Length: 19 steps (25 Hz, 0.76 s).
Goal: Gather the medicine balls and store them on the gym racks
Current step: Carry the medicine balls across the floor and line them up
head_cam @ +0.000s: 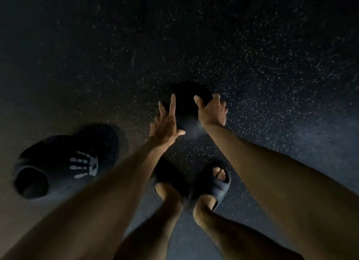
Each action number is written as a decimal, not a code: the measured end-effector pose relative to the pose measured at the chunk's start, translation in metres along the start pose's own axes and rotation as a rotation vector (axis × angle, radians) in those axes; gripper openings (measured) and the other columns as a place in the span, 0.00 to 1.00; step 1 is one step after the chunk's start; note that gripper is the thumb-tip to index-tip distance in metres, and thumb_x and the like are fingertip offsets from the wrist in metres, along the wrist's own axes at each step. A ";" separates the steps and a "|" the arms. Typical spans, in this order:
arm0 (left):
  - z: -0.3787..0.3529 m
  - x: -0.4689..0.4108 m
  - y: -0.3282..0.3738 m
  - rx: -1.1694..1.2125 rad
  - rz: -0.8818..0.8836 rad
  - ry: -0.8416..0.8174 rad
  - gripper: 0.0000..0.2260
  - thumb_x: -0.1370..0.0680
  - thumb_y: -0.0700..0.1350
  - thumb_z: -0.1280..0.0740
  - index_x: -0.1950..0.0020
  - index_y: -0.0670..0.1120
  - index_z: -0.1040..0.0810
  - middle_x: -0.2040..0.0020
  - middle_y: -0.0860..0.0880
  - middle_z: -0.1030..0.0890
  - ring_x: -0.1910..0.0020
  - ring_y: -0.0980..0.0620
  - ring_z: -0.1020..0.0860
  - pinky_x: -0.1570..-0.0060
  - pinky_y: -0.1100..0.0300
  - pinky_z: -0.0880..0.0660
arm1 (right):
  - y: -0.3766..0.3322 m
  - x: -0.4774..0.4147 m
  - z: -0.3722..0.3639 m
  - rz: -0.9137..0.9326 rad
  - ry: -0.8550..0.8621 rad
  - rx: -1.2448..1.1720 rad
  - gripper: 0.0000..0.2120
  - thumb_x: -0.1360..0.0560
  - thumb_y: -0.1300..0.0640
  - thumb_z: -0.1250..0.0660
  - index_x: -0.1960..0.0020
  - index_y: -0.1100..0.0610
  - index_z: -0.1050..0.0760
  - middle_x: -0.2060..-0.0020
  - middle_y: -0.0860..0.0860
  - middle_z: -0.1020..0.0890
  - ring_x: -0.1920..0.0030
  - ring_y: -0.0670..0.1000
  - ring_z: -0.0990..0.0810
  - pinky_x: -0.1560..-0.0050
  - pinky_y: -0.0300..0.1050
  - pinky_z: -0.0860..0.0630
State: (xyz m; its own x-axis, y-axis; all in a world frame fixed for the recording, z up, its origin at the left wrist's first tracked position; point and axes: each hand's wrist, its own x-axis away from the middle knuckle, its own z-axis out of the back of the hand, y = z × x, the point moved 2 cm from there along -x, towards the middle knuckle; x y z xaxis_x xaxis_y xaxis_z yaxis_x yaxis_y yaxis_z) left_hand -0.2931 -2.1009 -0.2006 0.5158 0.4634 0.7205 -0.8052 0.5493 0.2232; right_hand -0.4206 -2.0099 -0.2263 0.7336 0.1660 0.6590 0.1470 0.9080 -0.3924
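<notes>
Head view, looking down past my arms: the medicine ball (189, 112) is near the middle of the picture, at or just above the dark speckled floor (272, 55). In this dim light I cannot tell whether it has left the ground. Both my hands are on it. My left hand (166, 121) lies against its 9 o'clock side with the fingers straight and spread wide and the thumb out along the near edge, pressing flat and not wrapping. My right hand (212, 110) is at the 3 o'clock side, with the thumb laid over the top and the fingers bent round the far flank, cupping the ball. My feet, in black slides (213, 184), stand at the ball's 6 o'clock.

As I judge it, the task is at an early step: this 1 ball is taken between my palms but not yet carried anywhere. No rack shows here, so the storing is all left to do. At the ball's 8 o'clock, under my left forearm, a black object with a white hand-print mark (64, 162) lies on the floor. It may be more gear to gather, but I cannot tell if it is a ball.

The ball is round, so it has no long axis and points nowhere. A faint seam (197, 128) on its near face runs roughly from 12 to 6 o'clock.
</notes>
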 end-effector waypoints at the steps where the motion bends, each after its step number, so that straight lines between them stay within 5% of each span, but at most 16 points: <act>1: 0.011 -0.010 0.006 -0.005 0.044 -0.018 0.55 0.27 0.54 0.24 0.20 0.58 0.68 0.19 0.36 0.55 0.26 0.31 0.35 0.31 0.36 0.33 | -0.002 -0.003 0.006 0.046 0.029 -0.029 0.31 0.20 0.38 0.39 0.26 0.57 0.37 0.31 0.62 0.31 0.30 0.64 0.32 0.36 0.59 0.30; 5: 0.060 -0.062 0.027 -0.059 0.107 -0.110 0.51 0.26 0.57 0.26 0.19 0.59 0.65 0.19 0.38 0.47 0.26 0.33 0.35 0.31 0.38 0.34 | 0.013 0.017 0.015 0.417 -0.069 0.124 0.39 0.22 0.36 0.38 0.20 0.51 0.51 0.23 0.60 0.43 0.24 0.62 0.41 0.33 0.55 0.30; 8: 0.086 -0.103 0.048 -0.015 0.113 -0.140 0.50 0.26 0.59 0.26 0.18 0.58 0.59 0.22 0.39 0.39 0.26 0.36 0.33 0.33 0.42 0.33 | 0.015 0.008 0.007 0.403 -0.121 0.139 0.48 0.23 0.36 0.35 0.18 0.48 0.64 0.19 0.58 0.58 0.19 0.60 0.55 0.23 0.58 0.40; 13: 0.107 -0.128 0.041 0.228 -0.009 0.141 0.38 0.21 0.63 0.36 0.19 0.49 0.48 0.23 0.40 0.36 0.27 0.37 0.32 0.33 0.43 0.32 | -0.044 -0.064 0.021 0.259 -0.057 0.137 0.45 0.23 0.32 0.40 0.18 0.47 0.60 0.20 0.58 0.49 0.23 0.63 0.44 0.30 0.64 0.33; 19: 0.114 -0.155 0.046 0.162 -0.202 0.023 0.58 0.34 0.71 0.29 0.18 0.52 0.62 0.19 0.36 0.58 0.21 0.33 0.52 0.27 0.34 0.43 | -0.122 -0.144 0.039 0.022 -0.020 0.147 0.38 0.23 0.28 0.47 0.20 0.47 0.45 0.25 0.59 0.34 0.27 0.64 0.35 0.31 0.66 0.36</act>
State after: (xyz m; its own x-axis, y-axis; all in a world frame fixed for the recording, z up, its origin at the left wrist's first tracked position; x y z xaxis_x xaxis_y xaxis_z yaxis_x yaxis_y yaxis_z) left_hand -0.4430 -2.2268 -0.2274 0.6757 0.3728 0.6360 -0.7208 0.5149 0.4641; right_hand -0.5699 -2.1292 -0.2485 0.7222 0.1924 0.6644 0.0315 0.9504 -0.3094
